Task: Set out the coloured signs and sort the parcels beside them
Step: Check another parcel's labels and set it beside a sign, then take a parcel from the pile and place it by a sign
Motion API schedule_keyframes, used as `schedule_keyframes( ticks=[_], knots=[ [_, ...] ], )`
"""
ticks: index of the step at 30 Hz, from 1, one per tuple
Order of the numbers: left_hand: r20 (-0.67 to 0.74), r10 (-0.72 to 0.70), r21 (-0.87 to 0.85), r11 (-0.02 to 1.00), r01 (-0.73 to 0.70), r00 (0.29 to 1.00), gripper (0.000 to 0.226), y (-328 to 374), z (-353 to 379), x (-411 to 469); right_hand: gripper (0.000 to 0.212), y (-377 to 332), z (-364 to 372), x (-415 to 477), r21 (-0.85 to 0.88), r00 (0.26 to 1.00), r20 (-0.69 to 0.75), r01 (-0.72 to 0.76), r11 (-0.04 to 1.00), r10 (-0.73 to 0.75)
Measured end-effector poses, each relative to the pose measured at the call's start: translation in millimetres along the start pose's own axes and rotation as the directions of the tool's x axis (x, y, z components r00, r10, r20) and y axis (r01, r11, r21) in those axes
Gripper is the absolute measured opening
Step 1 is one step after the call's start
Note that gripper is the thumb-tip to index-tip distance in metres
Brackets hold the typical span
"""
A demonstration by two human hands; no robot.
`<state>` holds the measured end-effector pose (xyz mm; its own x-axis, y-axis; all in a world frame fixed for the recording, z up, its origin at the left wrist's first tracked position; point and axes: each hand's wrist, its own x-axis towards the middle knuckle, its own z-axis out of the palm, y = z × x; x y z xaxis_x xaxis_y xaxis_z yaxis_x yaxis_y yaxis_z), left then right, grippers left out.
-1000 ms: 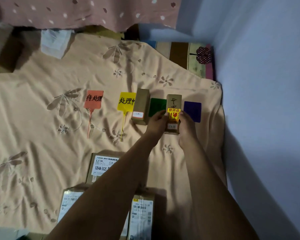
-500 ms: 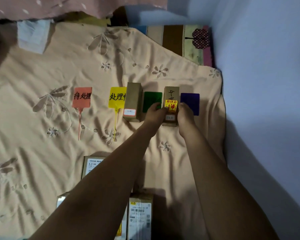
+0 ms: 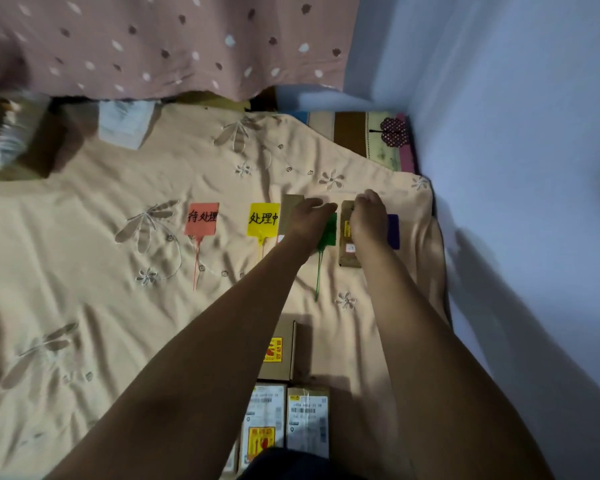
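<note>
Fingers (image 3: 322, 205) of the left hand (image 3: 307, 221) are seen stretched out loosely, with nothing held, above the green sign (image 3: 329, 233). Those of the right hand (image 3: 368, 220) are bent down over the far end of a brown parcel (image 3: 347, 247), though whether it is gripped cannot be told. That parcel is laid flat on the beige bedspread (image 3: 84, 237) between the green sign and the purple sign (image 3: 393, 232), a second parcel (image 3: 289, 209) is set between the yellow sign (image 3: 263, 219) and the green one, and the red sign (image 3: 201, 219) is placed further left.
</note>
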<state>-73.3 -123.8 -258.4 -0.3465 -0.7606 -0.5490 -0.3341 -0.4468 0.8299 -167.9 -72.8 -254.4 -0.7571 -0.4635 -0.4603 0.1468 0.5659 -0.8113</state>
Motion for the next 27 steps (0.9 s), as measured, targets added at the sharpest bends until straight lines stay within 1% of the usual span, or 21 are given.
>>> schedule_keyframes(
  ticks=[2, 4, 7, 9, 11, 12, 14, 15, 17, 18, 21, 24, 27],
  knots=[
    [-0.017, 0.071, 0.025, 0.997, -0.071, 0.997, 0.043, 10.5, -26.4, -18.2, 0.042, -13.2, 10.6, -24.7, -0.060, 0.999, 0.017, 0.034, 0.998, -0.033],
    [-0.032, 0.114, 0.035, 0.993, -0.113, 0.993, 0.041, 15.3, -54.1, -30.5, 0.044, -24.3, 24.9, -48.4, -0.030, 0.998, 0.031, 0.047, 0.998, -0.046],
    [-0.045, 0.143, 0.028, 0.990, -0.142, 0.989, 0.043, 15.6, -105.5, -54.4, 0.045, -38.4, 54.0, -91.6, -0.031, 0.991, 0.069, 0.119, 0.992, -0.117],
    [-0.054, 0.160, 0.047, 0.986, -0.157, 0.986, 0.041, 10.5, -137.9, -68.4, 0.041, -41.5, 72.7, -120.5, -0.039, 0.987, 0.102, 0.127, 0.991, -0.123],
    [-0.090, 0.164, 0.094, 0.983, -0.155, 0.982, 0.040, -3.1, -164.2, -86.2, 0.044, -33.3, 94.5, -145.7, -0.019, 0.988, 0.113, 0.113, 0.993, -0.110],
    [-0.110, 0.149, 0.116, 0.984, -0.137, 0.983, 0.041, -15.6, -174.5, -93.5, 0.046, -26.6, 106.2, -157.9, -0.027, 0.989, 0.118, 0.093, 0.995, -0.089],
    [-0.088, 0.097, 0.153, 0.985, -0.083, 0.991, 0.047, -45.2, -183.4, -110.4, 0.040, -6.1, 126.5, -178.5, -0.088, 0.984, 0.166, 0.083, 0.993, -0.067],
    [-0.051, 0.067, 0.165, 0.985, -0.058, 0.996, 0.048, -65.8, -186.9, -116.8, 0.038, 7.2, 137.1, -192.5, -0.114, 0.978, 0.203, 0.072, 0.991, -0.047],
    [0.037, -0.011, 0.172, 0.985, 0.005, 0.999, 0.041, -104.5, -190.9, -131.6, 0.036, 36.8, 153.7, -215.5, -0.181, 0.961, 0.277, 0.048, 0.982, 0.004],
    [0.053, -0.046, 0.193, 0.981, 0.035, 0.998, 0.041, -122.7, -193.1, -135.7, 0.037, 51.0, 158.5, -224.2, -0.228, 0.956, 0.291, 0.037, 0.973, 0.032],
    [-0.003, -0.114, 0.274, 0.955, 0.111, 0.993, 0.043, -158.0, -200.3, -133.3, 0.043, 85.3, 153.4, -228.2, -0.397, 0.958, 0.274, 0.027, 0.917, 0.091],
    [-0.080, -0.141, 0.334, 0.929, 0.160, 0.987, 0.050, -171.7, -208.9, -122.7, 0.039, 104.3, 134.1, -225.1, -0.537, 0.956, 0.245, -0.005, 0.844, 0.161],
    [-0.116, -0.146, 0.377, 0.909, 0.179, 0.983, 0.050, -178.0, -215.3, -116.9, 0.040, 122.6, 122.4, -214.9, -0.547, 0.957, 0.200, -0.067, 0.835, 0.208]
  ],
)
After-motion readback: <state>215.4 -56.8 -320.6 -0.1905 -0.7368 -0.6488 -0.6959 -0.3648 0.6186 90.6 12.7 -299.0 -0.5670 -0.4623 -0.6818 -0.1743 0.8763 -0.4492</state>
